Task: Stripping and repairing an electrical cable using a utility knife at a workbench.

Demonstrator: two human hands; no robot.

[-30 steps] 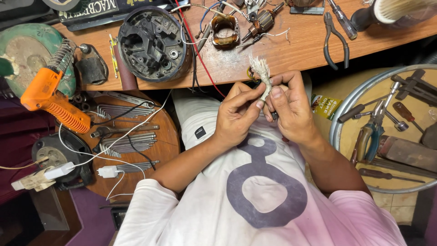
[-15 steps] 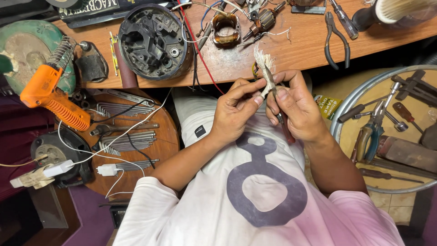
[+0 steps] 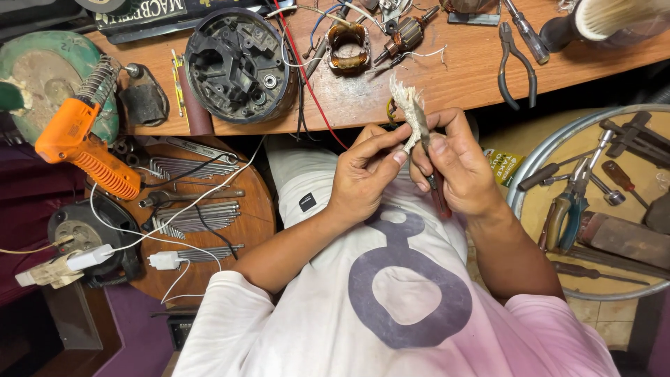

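Frayed white wick: pinched by my left hand, below the bench edge.
Right hand: gripping red-handled tool against wick.

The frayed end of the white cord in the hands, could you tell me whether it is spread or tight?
Spread: the white cord's top end fans into loose fibres above the left hand and right hand.

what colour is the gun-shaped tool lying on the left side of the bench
Bright orange; the gun-shaped tool shows best in the head view.

Wooden workbench — black motor housing, copper-wound stator, pliers lie on it.
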